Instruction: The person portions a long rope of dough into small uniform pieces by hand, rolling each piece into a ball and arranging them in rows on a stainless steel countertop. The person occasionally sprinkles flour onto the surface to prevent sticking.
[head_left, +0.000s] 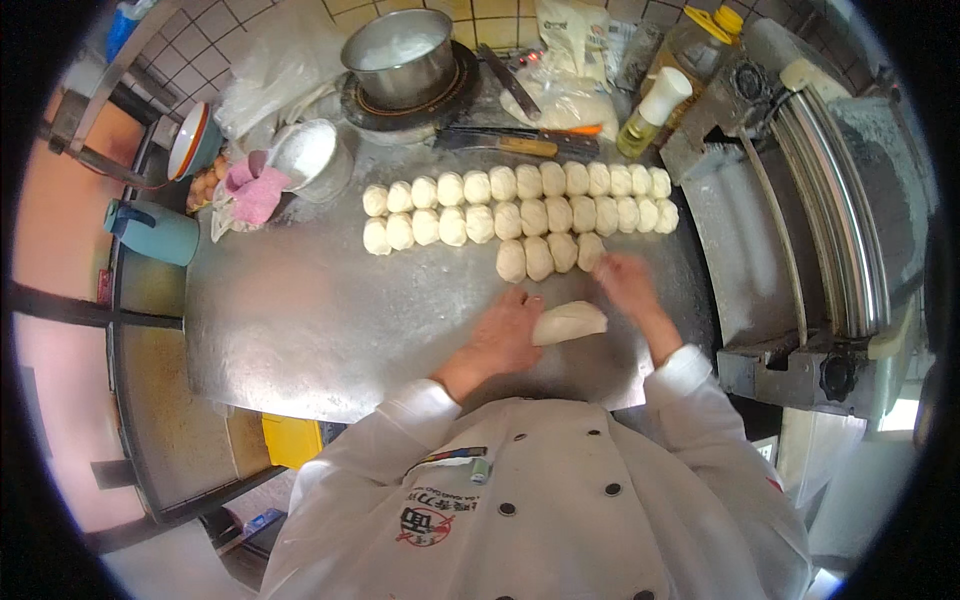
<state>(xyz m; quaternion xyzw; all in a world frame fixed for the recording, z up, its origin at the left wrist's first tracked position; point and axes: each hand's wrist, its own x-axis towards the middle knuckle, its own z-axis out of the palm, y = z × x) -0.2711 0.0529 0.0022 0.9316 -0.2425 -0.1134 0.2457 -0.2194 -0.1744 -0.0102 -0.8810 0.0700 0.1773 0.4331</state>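
Observation:
Rounded pieces of pale dough stand side by side in two long rows on the metal worktop. A shorter third row of dough pieces lies nearer to me, at the right. My left hand grips the left end of a thick strip of dough, whose right end is free. My right hand, somewhat blurred, is at the rightmost piece of the short row; its fingers are partly curled, and whether they hold that piece is not clear.
Behind the rows lie knives, and a steel pot sits on a round cooker. An oil spray bottle stands back right, beside a dough roller machine. A bucket of flour, a pink cloth and a blue jug are at the left.

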